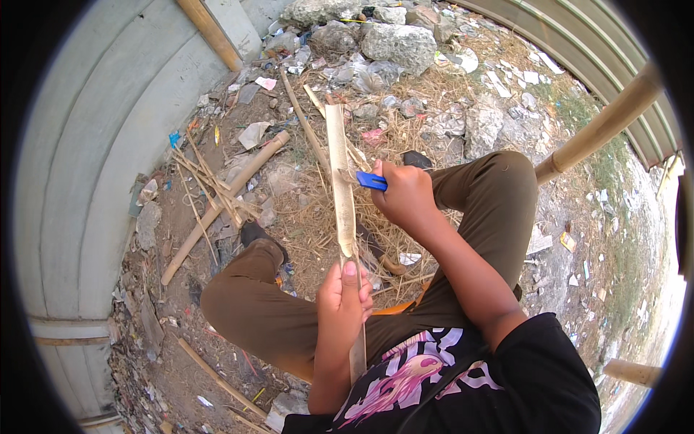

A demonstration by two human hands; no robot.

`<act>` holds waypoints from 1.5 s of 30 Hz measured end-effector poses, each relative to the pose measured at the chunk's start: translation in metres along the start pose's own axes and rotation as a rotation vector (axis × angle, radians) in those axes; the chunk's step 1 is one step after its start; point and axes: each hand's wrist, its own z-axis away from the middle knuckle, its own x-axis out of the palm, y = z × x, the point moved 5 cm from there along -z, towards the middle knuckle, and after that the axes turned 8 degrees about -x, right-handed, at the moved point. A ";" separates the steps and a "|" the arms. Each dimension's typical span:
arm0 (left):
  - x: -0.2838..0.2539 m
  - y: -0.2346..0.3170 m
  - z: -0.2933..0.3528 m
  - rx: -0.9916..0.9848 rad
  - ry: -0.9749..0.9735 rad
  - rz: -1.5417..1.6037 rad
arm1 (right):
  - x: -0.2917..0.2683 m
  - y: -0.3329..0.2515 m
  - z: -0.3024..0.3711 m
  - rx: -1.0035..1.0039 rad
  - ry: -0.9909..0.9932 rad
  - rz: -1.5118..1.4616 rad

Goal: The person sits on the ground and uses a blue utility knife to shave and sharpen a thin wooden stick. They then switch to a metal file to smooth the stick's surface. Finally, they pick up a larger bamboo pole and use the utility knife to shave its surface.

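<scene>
A split length of bamboo (342, 195) stretches away from my lap, its pale hollow side facing up. My left hand (343, 293) is wrapped round its near part, just below a node, with the thumb on top. In my right hand (403, 189) is a blue utility knife (372, 181), gripped in a fist with the thumb along the handle. Its blade meets or nearly meets the right edge of the bamboo, about halfway along; exact contact is too small to tell. The near end of the bamboo passes behind my left wrist.
A round bamboo pole (225, 206) lies on the ground at left, thin split strips (210, 177) across it. Large rocks (399, 47) and litter are at the far side. A metal sheet wall (94, 145) rises at left; a bamboo post (600, 123) slants at right.
</scene>
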 end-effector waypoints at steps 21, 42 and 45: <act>0.020 -0.009 0.014 -0.215 -0.526 0.178 | -0.059 0.097 -0.044 0.349 0.102 -0.383; -0.007 0.011 0.001 0.025 -0.240 0.173 | -0.007 -0.042 0.029 -0.427 -0.052 -0.167; -0.005 0.013 -0.001 0.020 -0.221 0.214 | -0.006 -0.042 0.019 -0.461 -0.002 -0.102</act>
